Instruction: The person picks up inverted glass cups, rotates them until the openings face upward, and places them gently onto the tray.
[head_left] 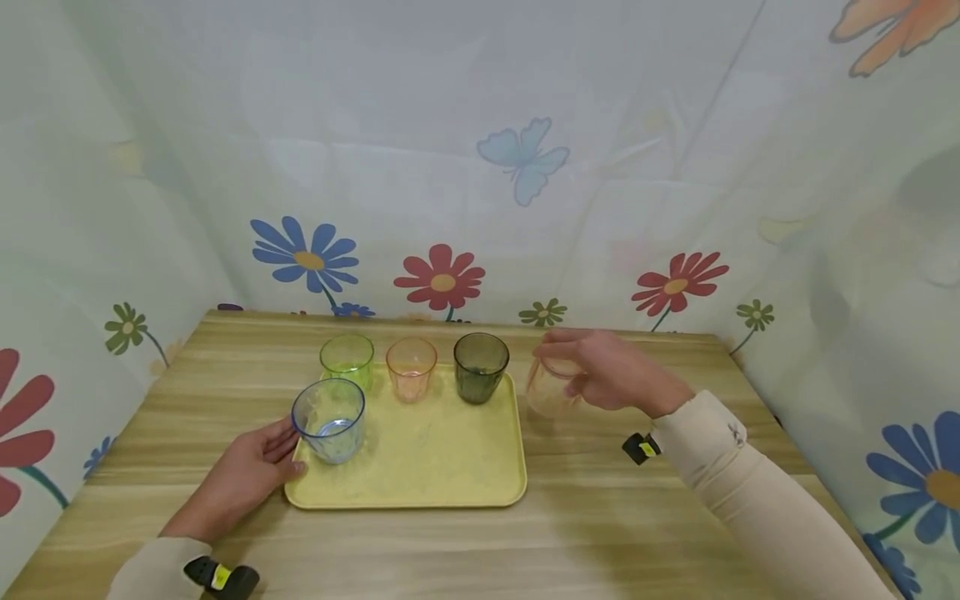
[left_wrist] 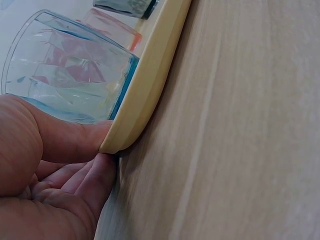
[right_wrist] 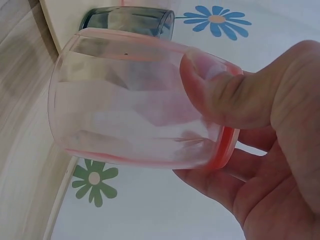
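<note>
A yellow tray (head_left: 427, 475) lies on the wooden table. My left hand (head_left: 251, 471) pinches its left edge; in the left wrist view the thumb (left_wrist: 75, 137) is above the rim and the fingers are below. Beside that thumb, a clear blue-tinted cup (head_left: 330, 421) stands upright on the tray. To the right of the tray, my right hand (head_left: 618, 371) grips a clear pink cup (head_left: 547, 396) from above. In the right wrist view, the thumb and fingers hold the thick red end of this pink cup (right_wrist: 130, 110). Whether it touches the table I cannot tell.
Along the tray's back edge stand a green cup (head_left: 347, 358), an orange-pink cup (head_left: 411, 371) and a dark grey cup (head_left: 481, 367). Behind the table (head_left: 420, 554) hangs a white curtain (head_left: 375, 167) with flowers and butterflies, continuing along both sides.
</note>
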